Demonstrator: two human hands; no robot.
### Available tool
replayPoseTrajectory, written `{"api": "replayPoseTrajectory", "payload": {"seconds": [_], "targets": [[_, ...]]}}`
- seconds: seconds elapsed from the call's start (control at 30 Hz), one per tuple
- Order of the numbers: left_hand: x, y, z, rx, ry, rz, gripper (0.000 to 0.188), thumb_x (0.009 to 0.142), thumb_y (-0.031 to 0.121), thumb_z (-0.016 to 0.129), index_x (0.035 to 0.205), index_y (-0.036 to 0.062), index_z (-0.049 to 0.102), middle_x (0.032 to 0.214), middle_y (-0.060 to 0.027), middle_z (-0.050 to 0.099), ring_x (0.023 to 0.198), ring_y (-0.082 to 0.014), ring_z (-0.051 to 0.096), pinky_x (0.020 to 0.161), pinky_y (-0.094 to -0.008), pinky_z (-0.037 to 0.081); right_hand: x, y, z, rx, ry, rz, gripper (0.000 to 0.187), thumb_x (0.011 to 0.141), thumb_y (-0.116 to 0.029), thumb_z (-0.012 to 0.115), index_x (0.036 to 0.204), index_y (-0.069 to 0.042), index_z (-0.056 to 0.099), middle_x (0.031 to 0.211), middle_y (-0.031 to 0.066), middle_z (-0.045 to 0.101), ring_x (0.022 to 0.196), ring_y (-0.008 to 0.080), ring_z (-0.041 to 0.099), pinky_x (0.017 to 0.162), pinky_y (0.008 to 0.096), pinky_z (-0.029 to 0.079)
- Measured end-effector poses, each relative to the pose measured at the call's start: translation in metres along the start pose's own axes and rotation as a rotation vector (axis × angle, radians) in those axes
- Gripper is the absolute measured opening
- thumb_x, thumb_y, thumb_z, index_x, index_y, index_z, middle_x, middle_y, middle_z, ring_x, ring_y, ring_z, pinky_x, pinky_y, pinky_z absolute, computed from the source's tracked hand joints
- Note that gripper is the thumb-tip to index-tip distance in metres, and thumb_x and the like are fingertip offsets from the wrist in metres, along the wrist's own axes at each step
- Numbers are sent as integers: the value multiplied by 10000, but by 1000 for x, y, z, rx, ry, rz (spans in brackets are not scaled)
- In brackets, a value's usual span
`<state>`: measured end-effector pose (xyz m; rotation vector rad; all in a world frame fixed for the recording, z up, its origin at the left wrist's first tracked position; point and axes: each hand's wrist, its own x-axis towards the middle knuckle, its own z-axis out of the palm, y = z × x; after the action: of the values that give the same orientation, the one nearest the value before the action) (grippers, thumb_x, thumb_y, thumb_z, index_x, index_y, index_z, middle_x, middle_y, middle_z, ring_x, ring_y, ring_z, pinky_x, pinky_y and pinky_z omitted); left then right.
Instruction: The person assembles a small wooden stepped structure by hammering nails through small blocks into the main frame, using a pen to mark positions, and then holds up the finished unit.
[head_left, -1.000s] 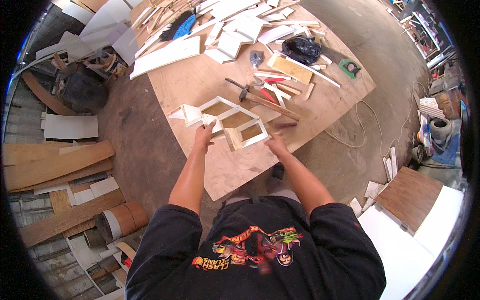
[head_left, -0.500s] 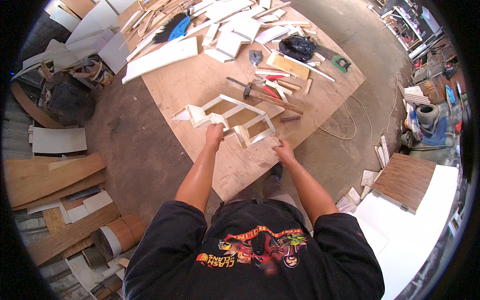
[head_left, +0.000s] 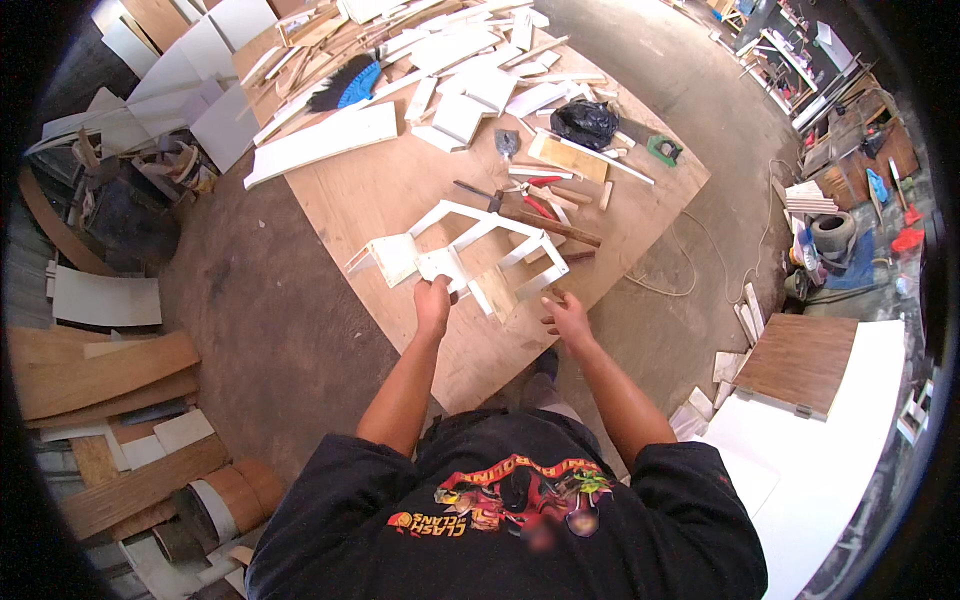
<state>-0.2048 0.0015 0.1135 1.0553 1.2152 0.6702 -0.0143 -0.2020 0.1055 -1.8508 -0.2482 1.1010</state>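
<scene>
A white-painted wooden frame (head_left: 452, 228) with open bays and small panels is tilted over the near part of the plywood table (head_left: 340, 215). My left hand (head_left: 434, 303) is closed on its near edge, the thumb over a white panel. Just right of the frame's near corner, my right hand (head_left: 567, 316) has its fingers apart and holds nothing; whether a fingertip brushes the wood I cannot tell. Behind the frame lie a hammer (head_left: 548, 224) with a wooden handle and a tool with red handles (head_left: 540, 206), partly covered by wood strips.
Offcuts and white boards (head_left: 325, 140) pile up at the table's far end, with a blue brush (head_left: 358, 84) among them. A black plastic bag (head_left: 585, 122) and a green tool (head_left: 663, 150) lie toward the right corner. Planks (head_left: 110, 375) are stacked at left.
The frame has been tilted and raised a little, its bays now turned differently toward me. My right hand's fingers have spread beside it. The whole view has shifted slightly.
</scene>
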Motion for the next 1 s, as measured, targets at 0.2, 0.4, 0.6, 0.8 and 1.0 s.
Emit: {"api": "replayPoseTrajectory", "payload": {"seconds": [0.2,0.4,0.6,0.8,1.0], "targets": [[-24,31,5,-26,-7,76,338,902,154,586,1104,-109,655,1011,-143,705,833,-224,680,665,-386,587,-14,-28,19,131,29,-54,742,932,-334,769,1506,13,451,1154,128,704,857,189,685,687,326,539],[-35,55,8,-170,-13,126,315,899,147,592,1093,-97,638,962,-114,692,770,-203,659,638,-340,554,-31,-59,23,187,20,-196,739,943,-315,761,1534,-24,427,1076,95,698,855,184,685,702,329,550],[-47,65,29,-318,-56,207,325,907,147,603,1152,-66,622,991,-94,679,803,-187,651,633,-325,532,-47,-77,22,186,17,-131,702,1015,-277,669,1594,-64,336,1153,117,683,887,194,699,747,347,583],[-68,80,57,-388,-210,170,377,943,165,621,1239,-68,611,1086,-113,681,868,-184,657,689,-340,560,-83,-88,8,416,44,-263,697,1020,-249,632,1602,-61,299,1206,110,643,967,188,670,798,309,562],[-85,86,102,-358,-416,145,542,964,250,661,1382,-55,498,1231,-125,641,1049,-211,659,828,-354,549,-113,-92,-24,342,233,-635,614,1020,-212,642,1557,-45,396,1423,167,509,1234,234,593,893,331,567]]}}
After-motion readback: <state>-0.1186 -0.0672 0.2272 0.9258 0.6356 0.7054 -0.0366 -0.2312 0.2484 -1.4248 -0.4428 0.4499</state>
